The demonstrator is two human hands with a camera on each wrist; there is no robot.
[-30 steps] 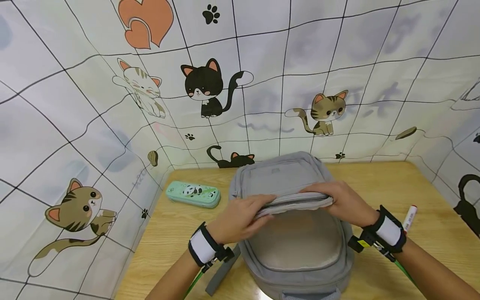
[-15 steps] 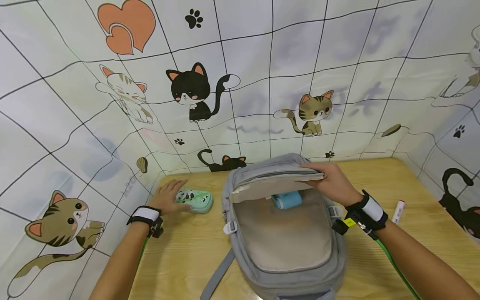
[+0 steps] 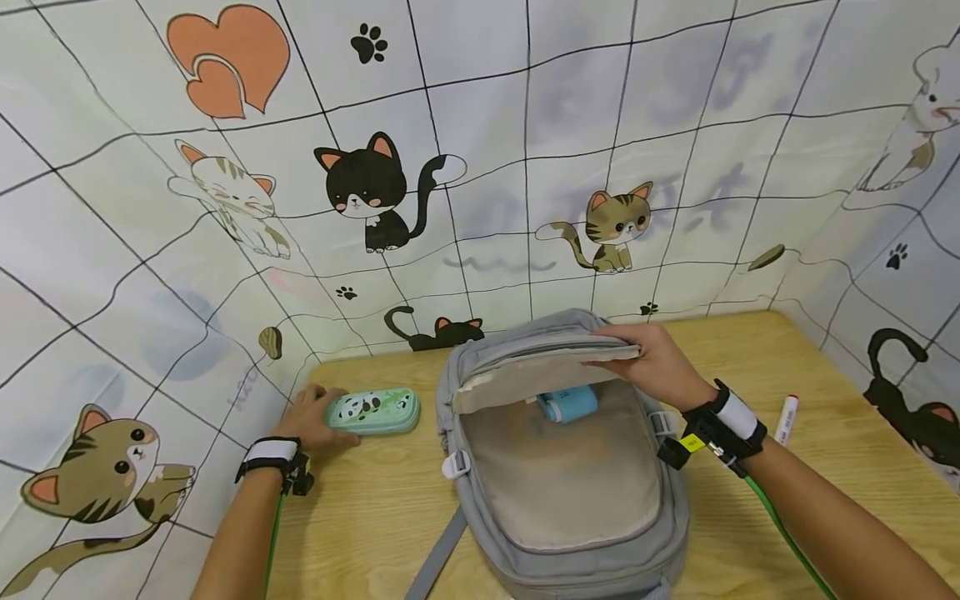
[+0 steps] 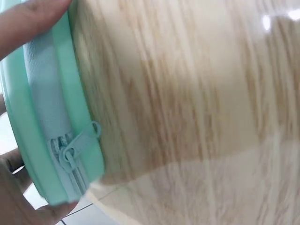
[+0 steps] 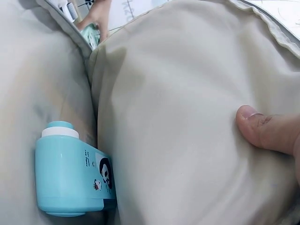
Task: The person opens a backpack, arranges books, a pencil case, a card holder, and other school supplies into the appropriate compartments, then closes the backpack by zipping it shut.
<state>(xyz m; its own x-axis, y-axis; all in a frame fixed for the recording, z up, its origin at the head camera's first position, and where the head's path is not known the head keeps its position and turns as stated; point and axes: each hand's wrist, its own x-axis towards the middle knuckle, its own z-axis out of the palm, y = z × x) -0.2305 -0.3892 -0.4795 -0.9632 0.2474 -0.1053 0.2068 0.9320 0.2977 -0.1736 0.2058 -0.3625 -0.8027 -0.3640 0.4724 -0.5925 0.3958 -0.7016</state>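
At the left of the table, my left hand [image 3: 309, 421] grips the end of a mint-green pencil case [image 3: 386, 410] with pandas on its lid. The left wrist view shows the thumb on its zipped side, with the zip pull [image 4: 75, 150] closed near one end. A grey backpack [image 3: 562, 500] lies with its front panel lifted. My right hand [image 3: 660, 362] holds that panel [image 5: 178, 117] by its edge, thumb on the beige lining. Inside the backpack lies a light-blue, bottle-shaped thing [image 5: 65, 173] with a white ring and a panda print; its kind cannot be told.
A white marker [image 3: 786, 421] with a red end lies right of the backpack on the wooden table [image 3: 360, 517]. One grey strap [image 3: 438, 554] trails out at the backpack's lower left. Cat-print sheeting [image 3: 495, 192] stands behind and at both sides.
My left hand has left the backpack's panel, moved left and taken hold of the pencil case. The panel is raised, and the light-blue thing inside has come into sight.
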